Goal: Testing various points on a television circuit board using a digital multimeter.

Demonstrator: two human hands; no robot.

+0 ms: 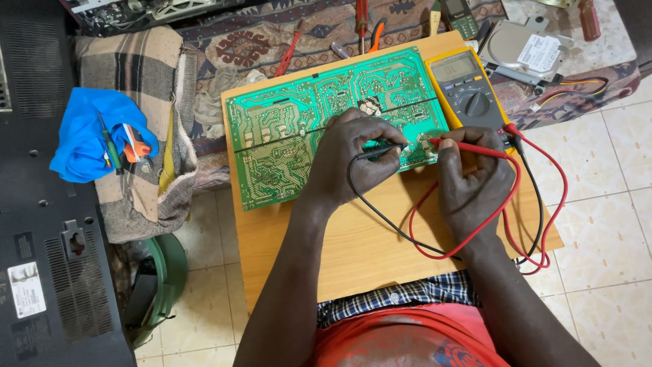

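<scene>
A green circuit board (299,129) lies solder side up on a wooden board (353,238) across my lap. My left hand (353,160) pinches a black test probe (380,151), its tip touching the circuit board's lower right area. My right hand (472,180) grips a red test probe (468,145), with the tip pointing left onto the same area, close to the black tip. A yellow multimeter (468,88) sits just right of the circuit board. Red and black leads (523,204) loop from it past my right hand.
A black television back (41,224) stands at the left, beside a blue cloth (85,136) with small screwdrivers on a plaid cushion. Screwdrivers and pliers (363,27) lie behind the circuit board. A hard drive (526,47) rests at the upper right. Tiled floor lies on the right.
</scene>
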